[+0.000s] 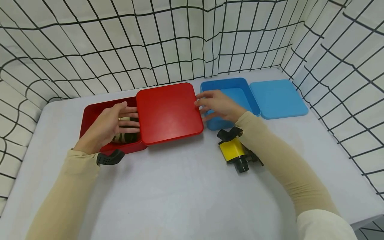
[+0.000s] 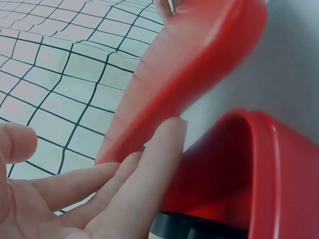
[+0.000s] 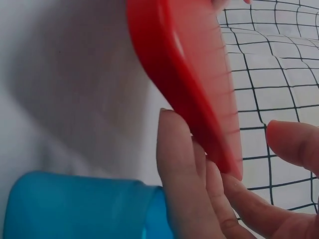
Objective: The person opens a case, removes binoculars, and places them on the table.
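A red lid (image 1: 169, 113) is held off the table, level with the box tops, between my two hands. My left hand (image 1: 108, 125) has its straight fingers against the lid's left edge, with the thumb apart from it. It passes over the red box (image 1: 87, 115), which lies partly under the lid. In that box lies a dark green and cream striped thing (image 1: 128, 137), mostly hidden by fingers and lid. On the other side, my right hand (image 1: 221, 106) supports the lid's right edge with extended fingers, its thumb (image 3: 294, 142) apart from it.
Under the right forearm an open blue box (image 1: 222, 86) stands, with a light blue lid (image 1: 279, 99) flat to its right. A yellow and black object (image 1: 232, 150) lies before it, partly behind the sleeve. Black wire grid (image 1: 168, 40) borders the white table.
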Available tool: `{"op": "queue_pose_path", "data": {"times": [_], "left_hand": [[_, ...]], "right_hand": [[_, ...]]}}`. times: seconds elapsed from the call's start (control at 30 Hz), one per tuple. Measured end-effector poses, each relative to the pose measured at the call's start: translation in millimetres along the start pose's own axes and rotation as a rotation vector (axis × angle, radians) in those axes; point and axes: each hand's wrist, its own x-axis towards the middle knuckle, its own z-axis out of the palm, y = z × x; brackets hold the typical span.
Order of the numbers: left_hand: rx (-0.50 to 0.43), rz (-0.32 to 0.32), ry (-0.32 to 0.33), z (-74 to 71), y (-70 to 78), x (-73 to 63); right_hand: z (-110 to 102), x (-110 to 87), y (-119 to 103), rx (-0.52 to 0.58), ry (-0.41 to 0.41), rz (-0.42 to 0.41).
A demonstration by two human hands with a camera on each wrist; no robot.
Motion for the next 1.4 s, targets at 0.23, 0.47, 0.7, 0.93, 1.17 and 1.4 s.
{"op": "queue_pose_path", "data": {"times": [0.23, 0.47, 0.7, 0.93, 1.17, 1.4], "left_hand": [[-0.028, 0.024, -0.047, 1.6, 5.6, -3.3], [-0.022, 0.010, -0.069, 3.7, 12.0, -2.7], [0.042, -0.017, -0.073, 5.3, 16.4, -3.1], [0.079, -0.026, -0.076, 5.3, 18.7, -6.1], [0.096, -0.034, -0.056, 5.2, 21.6, -9.0], [-0.138, -0.027, -0.151, 13.4, 26.8, -12.7]], "right_hand": [[-5.2, -2.1, -7.1, -0.035, -0.013, 0.016], [-8.5, -1.8, -11.1, -0.052, -0.026, 0.028], [-6.1, -0.7, -12.2, -0.100, -0.026, 0.044], [-1.7, -0.8, -14.0, -0.117, -0.032, 0.045], [3.9, 2.4, -16.6, -0.116, -0.043, 0.066], [0.8, 3.5, -20.4, -0.090, -0.033, 0.096]]}}
